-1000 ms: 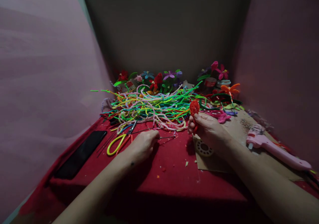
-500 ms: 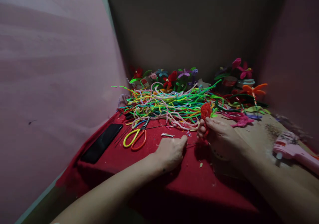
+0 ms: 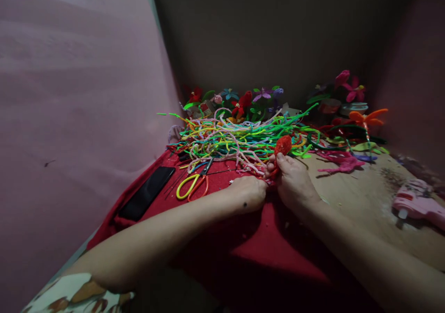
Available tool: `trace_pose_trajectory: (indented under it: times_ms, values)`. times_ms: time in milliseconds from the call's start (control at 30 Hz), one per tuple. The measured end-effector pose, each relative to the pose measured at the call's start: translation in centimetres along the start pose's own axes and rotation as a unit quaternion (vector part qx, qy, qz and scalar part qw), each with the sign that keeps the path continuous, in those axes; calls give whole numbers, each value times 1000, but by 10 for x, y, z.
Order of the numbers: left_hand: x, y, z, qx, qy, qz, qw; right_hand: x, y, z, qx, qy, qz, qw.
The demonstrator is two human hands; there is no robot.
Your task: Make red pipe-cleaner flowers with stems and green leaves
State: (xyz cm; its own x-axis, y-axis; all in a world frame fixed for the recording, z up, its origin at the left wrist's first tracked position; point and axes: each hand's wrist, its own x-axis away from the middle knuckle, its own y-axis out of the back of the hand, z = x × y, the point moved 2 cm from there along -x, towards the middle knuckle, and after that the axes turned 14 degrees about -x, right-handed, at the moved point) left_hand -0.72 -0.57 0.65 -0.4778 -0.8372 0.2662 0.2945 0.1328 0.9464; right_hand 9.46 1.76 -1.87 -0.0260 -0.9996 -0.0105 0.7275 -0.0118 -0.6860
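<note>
My right hand (image 3: 295,181) is closed around the lower part of a red fuzzy pipe-cleaner flower bud (image 3: 283,144), whose rounded head sticks up above the thumb. Close beside it, my left hand (image 3: 249,191) is curled into a fist just below the bud. Its fingertips are mostly hidden; half a second earlier a thin dark wire stem ran from them to the bud. A great heap of coloured pipe cleaners (image 3: 222,139) lies just beyond both hands. To the left are scissors (image 3: 189,185) with one yellow and one orange handle, partly behind my left forearm.
A black phone (image 3: 148,192) lies on the red cloth (image 3: 274,243) at the left. On the right, a pink glue gun (image 3: 419,201) rests on a tan board (image 3: 351,197). Pipe-cleaner flowers (image 3: 239,104) stand at the back, with an orange dragonfly-like shape (image 3: 366,118) at right.
My hands have come together; the wire that showed between them is now covered. The bud has shifted slightly left and up. The view has tilted a little, and a patterned sleeve shows at lower left.
</note>
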Motion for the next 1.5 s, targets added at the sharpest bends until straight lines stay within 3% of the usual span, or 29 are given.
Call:
trace_pose_trajectory:
  times_ms: [100, 267, 367, 467, 533, 633, 700, 800, 933, 1167, 1333, 1500]
  values:
    - [-8, 4, 2, 0, -3, 28, 1000, -1, 5, 5, -8, 7, -3, 1000]
    - [-13, 3, -2, -1, -14, 19, 1000, -2, 5, 15, -48, 6, 26, 998]
    - [-3, 6, -1, -1, 8, 8, 1000, -1, 4, 24, -71, 11, 47, 996]
    - [14, 10, 6, 13, -11, -21, 1000, 0, 5, 36, -107, -4, 66, 992]
    - [25, 13, 13, 151, -26, -81, 985, 0, 8, 43, -131, -21, 79, 988]
    - [34, 13, 18, 340, 18, -131, 931, -3, 12, 48, -156, -19, 80, 984]
    - [36, 12, 13, 402, 31, -169, 900, -5, 15, 47, -167, -6, 73, 983]
    - [31, 13, -1, 403, 27, -213, 889, -6, 17, 42, -176, -4, 70, 982]
    - [19, 12, -13, 398, 11, -222, 890, -4, 19, 36, -171, -20, 83, 982]
    - [8, 8, -17, 405, 19, -247, 880, 0, 18, 33, -166, -27, 83, 982]
    - [3, 10, -19, 418, 42, -234, 877, -1, 19, 30, -166, -27, 98, 981]
    - [-1, 8, -21, 455, 60, -253, 852, 0, 19, 28, -157, -30, 96, 983]
